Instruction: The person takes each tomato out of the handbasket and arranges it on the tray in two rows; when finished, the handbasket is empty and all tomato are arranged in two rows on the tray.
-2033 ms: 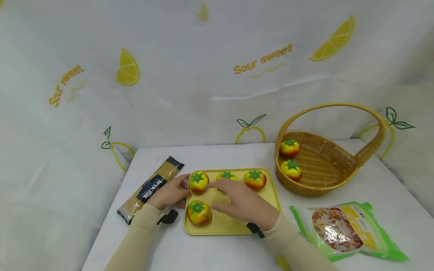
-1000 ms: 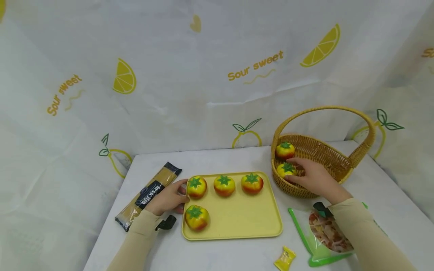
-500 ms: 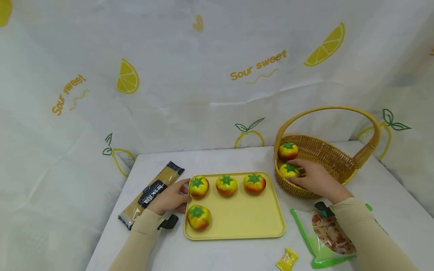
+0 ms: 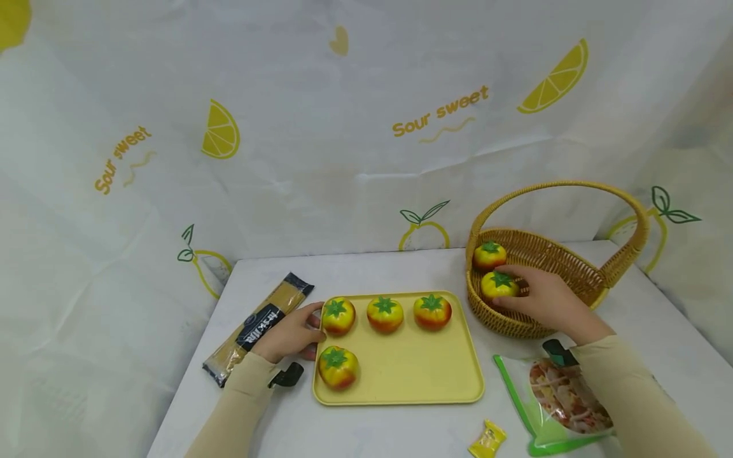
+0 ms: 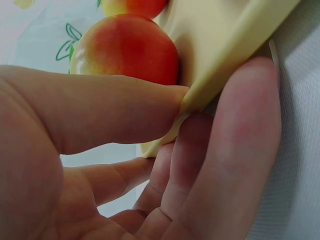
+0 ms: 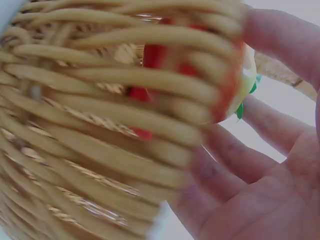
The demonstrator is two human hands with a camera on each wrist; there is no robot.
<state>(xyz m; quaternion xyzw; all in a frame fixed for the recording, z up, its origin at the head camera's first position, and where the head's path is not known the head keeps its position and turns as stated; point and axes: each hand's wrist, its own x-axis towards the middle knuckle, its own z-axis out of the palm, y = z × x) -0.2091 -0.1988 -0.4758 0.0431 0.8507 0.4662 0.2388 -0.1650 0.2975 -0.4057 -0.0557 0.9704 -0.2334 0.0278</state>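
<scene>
The gripped tomato-shaped fruit (image 4: pixel 498 286) is in the wicker basket (image 4: pixel 512 327), right of the yellow tray (image 4: pixel 418 369); I see the right hand (image 4: pixel 550 299) holding it between thumb and fingers. My first worry is a slip: the skin looks glossy, so a lopsided pinch could let it roll down the wicker. Blurred weave hides its underside, so I can't tell whether it touches the basket floor. Too little clearance could snag knuckles on the rim and tip the basket, or bump the second fruit (image 4: pixel 489 256), beyond the tray's far right corner.

I see the left hand (image 4: pixel 291 332) pinching the tray's left rim. An uneven tug there could tilt it, rolling the row of three fruits (image 4: pixel 385 315) on its far side or the lone fruit (image 4: pixel 338 367) at its near left corner.

Left of the tray, the pasta packet (image 4: pixel 258 327) could be shoved by that wrist. Right of it, the right sleeve (image 4: pixel 635 388) crosses over the green-edged food bag (image 4: pixel 564 394) and could drag it. The yellow-wrapped sweet (image 4: pixel 488 439), off the tray's near right corner, is small enough for a cuff to sweep away.
</scene>
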